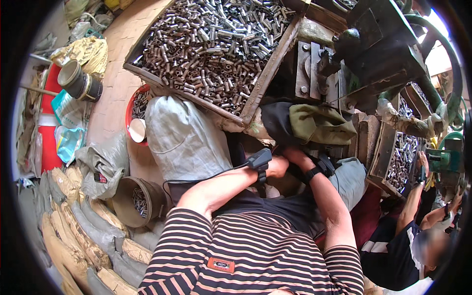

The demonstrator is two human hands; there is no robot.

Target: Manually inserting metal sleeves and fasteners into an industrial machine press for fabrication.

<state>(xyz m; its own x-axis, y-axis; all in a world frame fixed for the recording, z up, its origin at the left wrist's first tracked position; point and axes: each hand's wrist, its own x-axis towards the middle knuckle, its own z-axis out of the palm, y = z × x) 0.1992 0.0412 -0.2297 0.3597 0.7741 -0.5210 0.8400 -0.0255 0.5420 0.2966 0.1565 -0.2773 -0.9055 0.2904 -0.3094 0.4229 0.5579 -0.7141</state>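
Near the right hand [293,154], olive cloth [322,124] stretches left to right.

Brn-rim tray [261,91]: sm. metal tubes [211,54], heaped | tan flr [117,54]: red basin [130,118], L side

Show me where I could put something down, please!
Bare floor shows between the dark bucket and the red basin, running up beside the wooden tray. The tray is crowded with metal tubes; stacked sacks crowd the lower left.

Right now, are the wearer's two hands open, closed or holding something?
Left hand: fingers hidden from view; its grip cannot be told.
Right hand: close beside it, fingers also hidden; cannot be told.
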